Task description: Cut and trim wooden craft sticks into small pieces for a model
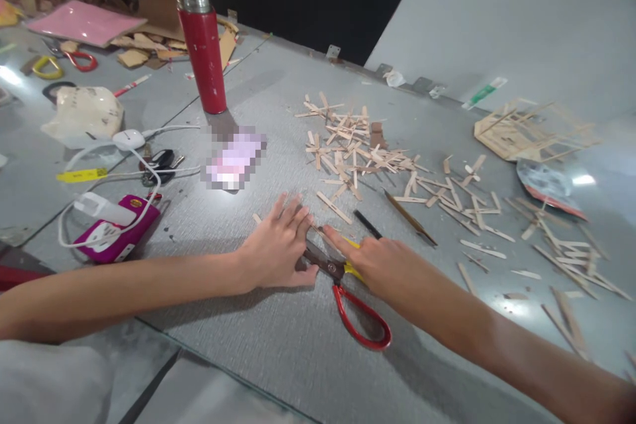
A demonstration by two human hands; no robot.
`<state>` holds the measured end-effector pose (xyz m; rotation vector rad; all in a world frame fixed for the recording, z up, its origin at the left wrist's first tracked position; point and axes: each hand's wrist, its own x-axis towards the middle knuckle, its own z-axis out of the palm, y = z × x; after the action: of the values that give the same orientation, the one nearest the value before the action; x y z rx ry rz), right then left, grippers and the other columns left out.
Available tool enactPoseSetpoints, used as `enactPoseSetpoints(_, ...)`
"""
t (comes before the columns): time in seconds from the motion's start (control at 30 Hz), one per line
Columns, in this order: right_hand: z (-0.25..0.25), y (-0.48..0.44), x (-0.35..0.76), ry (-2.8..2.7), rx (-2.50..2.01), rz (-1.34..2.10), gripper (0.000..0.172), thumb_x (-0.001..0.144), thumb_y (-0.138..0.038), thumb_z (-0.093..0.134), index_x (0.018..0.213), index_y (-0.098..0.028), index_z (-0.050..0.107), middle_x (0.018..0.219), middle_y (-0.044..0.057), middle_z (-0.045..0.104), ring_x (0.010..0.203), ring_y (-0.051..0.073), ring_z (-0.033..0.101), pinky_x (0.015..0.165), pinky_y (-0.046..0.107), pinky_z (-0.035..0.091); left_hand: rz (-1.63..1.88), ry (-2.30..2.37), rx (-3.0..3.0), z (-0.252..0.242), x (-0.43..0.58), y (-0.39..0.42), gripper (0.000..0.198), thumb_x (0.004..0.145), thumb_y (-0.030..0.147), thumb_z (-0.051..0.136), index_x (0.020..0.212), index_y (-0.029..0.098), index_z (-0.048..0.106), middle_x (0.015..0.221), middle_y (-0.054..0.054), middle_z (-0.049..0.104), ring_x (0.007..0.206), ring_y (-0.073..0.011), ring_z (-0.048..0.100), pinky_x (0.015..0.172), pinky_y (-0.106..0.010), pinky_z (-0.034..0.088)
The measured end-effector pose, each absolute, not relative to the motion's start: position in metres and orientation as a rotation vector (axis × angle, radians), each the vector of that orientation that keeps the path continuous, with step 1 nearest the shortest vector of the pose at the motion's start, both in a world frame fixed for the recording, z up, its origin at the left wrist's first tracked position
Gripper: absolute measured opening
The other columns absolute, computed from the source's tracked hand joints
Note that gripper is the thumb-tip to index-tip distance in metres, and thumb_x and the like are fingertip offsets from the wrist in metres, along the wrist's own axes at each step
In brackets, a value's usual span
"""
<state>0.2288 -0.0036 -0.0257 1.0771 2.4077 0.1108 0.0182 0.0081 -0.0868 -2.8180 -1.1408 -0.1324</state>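
My left hand [281, 243] lies on the grey table with its fingers stretched out flat. A thin wooden stick [256, 218] pokes out from its far left side, mostly hidden by the hand. My right hand [365, 253] points its index finger toward the left fingertips, its other fingers largely hidden. Under and beside it are scissors [332, 268] with one red handle and one yellow handle, the handles spread apart. The right hand covers most of the yellow handle; the blades run toward my left thumb. Whether it grips that handle does not show.
Wooden stick pieces [348, 139] are scattered beyond and right of my hands, near a brown pencil-like tool [410, 217] and a black rod [368, 224]. Left stand a red bottle [203, 56], a blurred phone [236, 159], cables and a purple box [119, 228]. A wooden frame [527, 129] sits far right.
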Motion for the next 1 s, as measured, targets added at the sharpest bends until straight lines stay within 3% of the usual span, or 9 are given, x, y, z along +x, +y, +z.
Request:
enactPoseSetpoints(0.3,-0.034,0.004,0.248,2.58,1.104,-0.015,0.064,0.09,-0.005,0.047,0.154,-0.014,0.048,0.061,0.001,0.067,0.051,0.02,0.061,0.048,0.031,0.024,-0.292,-1.041,-2.857,-0.093,0.013,0.011,0.082,0.098,0.062,0.043,0.135,-0.009,0.059,0.139,-0.028,0.062,0.141,-0.0428,0.048,0.124,-0.054,0.021)
enactPoseSetpoints(0.37,-0.032,0.002,0.254,2.67,1.204,-0.038,0.062,0.093,-0.009,0.045,0.155,-0.014,0.047,0.063,0.001,0.068,0.05,0.019,0.06,0.047,0.03,0.027,-0.344,-1.069,-2.848,-0.095,0.012,0.012,0.072,0.104,0.059,0.041,0.133,-0.003,0.063,0.136,-0.023,0.066,0.139,-0.0396,0.051,0.123,-0.053,0.024)
enactPoseSetpoints(0.47,-0.031,-0.006,0.265,2.774,1.488,-0.093,0.055,0.102,-0.017,0.037,0.156,-0.014,0.046,0.062,0.0,0.066,0.047,0.017,0.057,0.048,0.027,0.034,-0.319,-1.119,-2.795,-0.095,0.012,0.014,0.046,0.109,0.038,0.043,0.128,0.004,0.067,0.132,-0.018,0.07,0.135,-0.0336,0.056,0.118,-0.05,0.033)
enactPoseSetpoints(0.6,-0.041,-0.018,0.28,2.646,1.858,-0.08,0.05,0.107,-0.03,0.039,0.153,-0.02,0.051,0.068,0.004,0.072,0.051,0.018,0.061,0.05,0.027,0.038,-0.249,-1.203,-2.917,-0.083,0.013,0.018,0.021,0.102,0.012,0.053,0.099,0.013,0.073,0.112,-0.012,0.075,0.118,-0.0283,0.065,0.102,-0.043,0.044)
enactPoseSetpoints(0.67,-0.048,-0.021,0.286,2.501,1.953,0.025,0.05,0.105,-0.032,0.042,0.153,-0.021,0.052,0.073,0.006,0.075,0.054,0.022,0.066,0.05,0.029,0.038,-0.242,-1.28,-3.059,-0.077,0.012,0.022,0.021,0.094,0.005,0.058,0.08,0.016,0.068,0.096,-0.006,0.074,0.105,-0.0267,0.066,0.091,-0.04,0.046)
enactPoseSetpoints(0.73,-0.053,-0.022,0.292,2.323,2.03,0.121,0.05,0.104,-0.031,0.044,0.153,-0.023,0.052,0.075,0.006,0.077,0.055,0.025,0.069,0.049,0.031,0.037,-0.316,-1.384,-3.129,-0.075,0.011,0.025,0.024,0.093,0.002,0.056,0.074,0.016,0.062,0.089,-0.004,0.071,0.098,-0.0248,0.065,0.085,-0.039,0.045)
enactPoseSetpoints(0.93,-0.06,-0.017,0.306,2.022,2.144,0.139,0.051,0.103,-0.025,0.047,0.152,-0.015,0.051,0.09,0.012,0.08,0.069,0.031,0.075,0.053,0.034,0.043,-0.795,-1.546,-3.177,-0.072,0.01,0.022,0.019,0.1,0.008,0.044,0.086,0.017,0.053,0.092,-0.008,0.068,0.091,-0.0232,0.061,0.081,-0.037,0.046)
enactPoseSetpoints(1.0,-0.063,-0.017,0.307,2.022,2.155,0.098,0.049,0.103,-0.025,0.046,0.15,-0.014,0.053,0.096,0.014,0.08,0.074,0.032,0.075,0.057,0.036,0.047,-1.083,-1.809,-3.224,-0.061,0.009,0.018,0.014,0.103,0.016,0.043,0.092,0.018,0.051,0.085,-0.005,0.069,0.075,-0.0181,0.06,0.071,-0.033,0.046)
